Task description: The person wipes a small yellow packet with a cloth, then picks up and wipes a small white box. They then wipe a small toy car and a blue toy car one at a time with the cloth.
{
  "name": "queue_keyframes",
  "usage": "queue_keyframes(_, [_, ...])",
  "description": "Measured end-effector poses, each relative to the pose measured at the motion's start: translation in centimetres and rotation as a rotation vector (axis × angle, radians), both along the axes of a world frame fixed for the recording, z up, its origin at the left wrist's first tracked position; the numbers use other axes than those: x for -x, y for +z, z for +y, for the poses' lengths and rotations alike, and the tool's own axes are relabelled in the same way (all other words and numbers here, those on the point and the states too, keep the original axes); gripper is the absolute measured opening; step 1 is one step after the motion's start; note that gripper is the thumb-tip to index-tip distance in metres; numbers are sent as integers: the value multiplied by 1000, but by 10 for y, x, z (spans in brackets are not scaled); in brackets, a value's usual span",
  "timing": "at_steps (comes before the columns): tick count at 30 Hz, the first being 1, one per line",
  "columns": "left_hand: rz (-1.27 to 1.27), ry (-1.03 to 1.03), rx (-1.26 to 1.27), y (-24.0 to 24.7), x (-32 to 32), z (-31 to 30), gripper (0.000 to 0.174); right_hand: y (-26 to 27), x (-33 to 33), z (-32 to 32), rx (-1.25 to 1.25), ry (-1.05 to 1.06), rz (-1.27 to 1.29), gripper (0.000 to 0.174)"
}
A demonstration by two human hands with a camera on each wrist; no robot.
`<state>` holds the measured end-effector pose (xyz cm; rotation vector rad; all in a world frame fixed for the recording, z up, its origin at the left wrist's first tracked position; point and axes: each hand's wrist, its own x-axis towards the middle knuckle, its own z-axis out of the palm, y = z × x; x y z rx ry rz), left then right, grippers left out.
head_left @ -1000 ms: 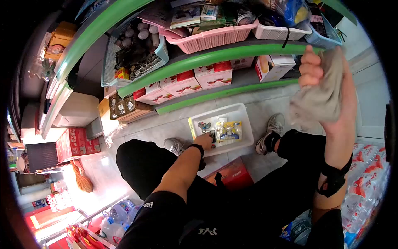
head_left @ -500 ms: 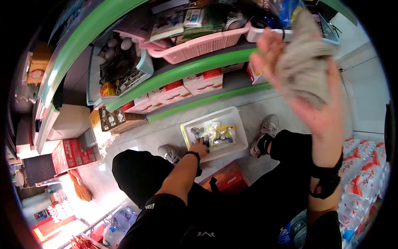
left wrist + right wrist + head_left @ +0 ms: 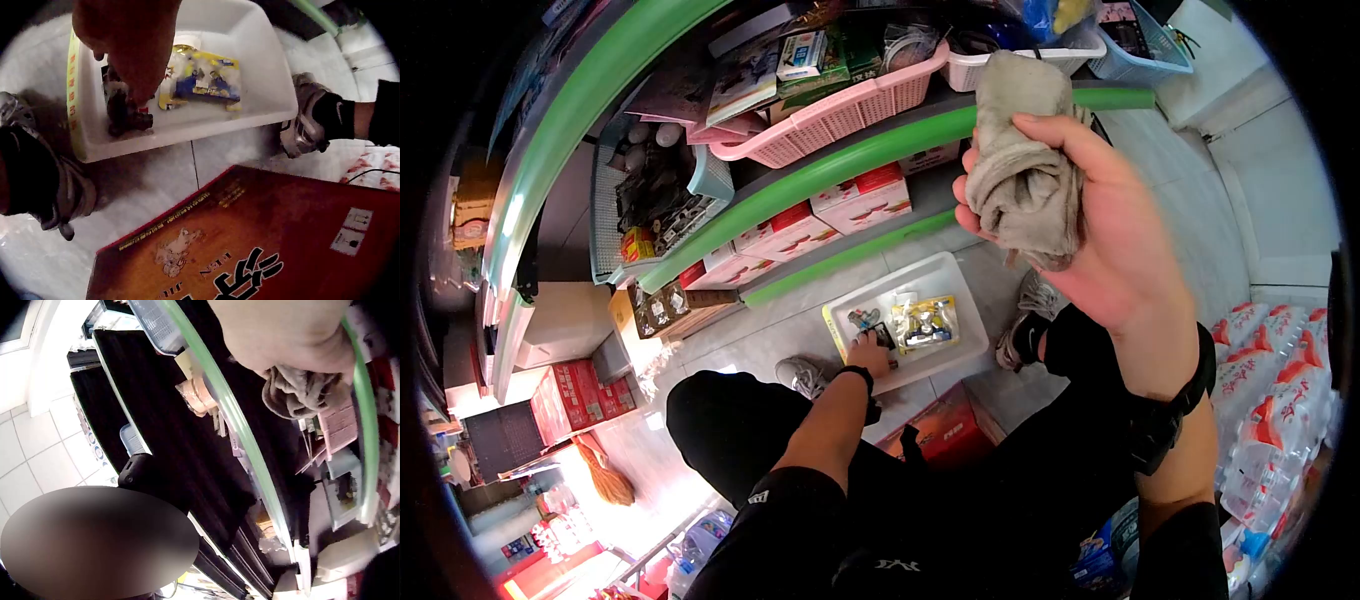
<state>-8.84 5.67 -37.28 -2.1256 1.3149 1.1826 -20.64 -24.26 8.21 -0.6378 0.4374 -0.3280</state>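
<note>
My right hand (image 3: 1125,220) is raised at the right in the head view, gripping a rolled, folded grey cloth (image 3: 1030,165) with the thumb lying over it. The cloth (image 3: 300,390) bulges out below the palm in the right wrist view. Low on the floor stands a white plastic tray (image 3: 965,345) with a yellow strip on one edge. My left hand (image 3: 868,355) reaches down into its left side and holds a small dark item (image 3: 125,115) there; its fingers are partly hidden. Beside it in the tray lies a yellow-and-blue clear packet (image 3: 209,78).
Green-edged shelves hold a pink basket (image 3: 830,115), a light blue basket (image 3: 710,180) and red-and-white boxes (image 3: 860,200). A red carton (image 3: 250,231) stands between the person's legs. Shoes flank the tray. Wrapped bottles (image 3: 1265,410) are stacked at the right.
The right hand with the cloth has come leftward and nearer the head camera, turning so the rolled cloth shows. The left hand stays at the tray's left side. The whole view has shifted slightly.
</note>
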Motion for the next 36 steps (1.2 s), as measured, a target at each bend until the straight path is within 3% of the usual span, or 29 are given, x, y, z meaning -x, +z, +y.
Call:
queue_keyframes(3, [-59, 10, 157, 6, 2, 3, 51, -5, 1, -3, 31, 3, -14, 35])
queue_keyframes(9, [49, 140, 255, 30, -1, -11, 64, -4, -4, -1, 88, 2, -46, 37])
queue_keyframes(10, [149, 184, 180, 51, -2, -17, 62, -4, -6, 1, 90, 1, -42, 37])
queue_keyframes(13, [318, 175, 434, 33, -3, -7, 60, -2, -9, 7, 63, 3, -40, 38])
queue_keyframes(14, [272, 160, 370, 28, 0, -7, 54, -2, -10, 8, 47, 3, -40, 38])
queue_keyframes(17, [361, 97, 498, -6, -2, 2, 49, -3, -9, 11, 86, 22, -42, 39])
queue_keyframes(23, [204, 89, 342, 24, 9, -19, 40, -9, -5, 8, 98, 14, 14, 40])
queue_keyframes(32, [-71, -16, 476, 7, 12, -56, 33, -13, -1, -6, 122, -53, 101, 41])
queue_keyframes(36, [-145, -94, 320, 8, 2, -81, 35, -20, -1, -12, 103, -31, 101, 40])
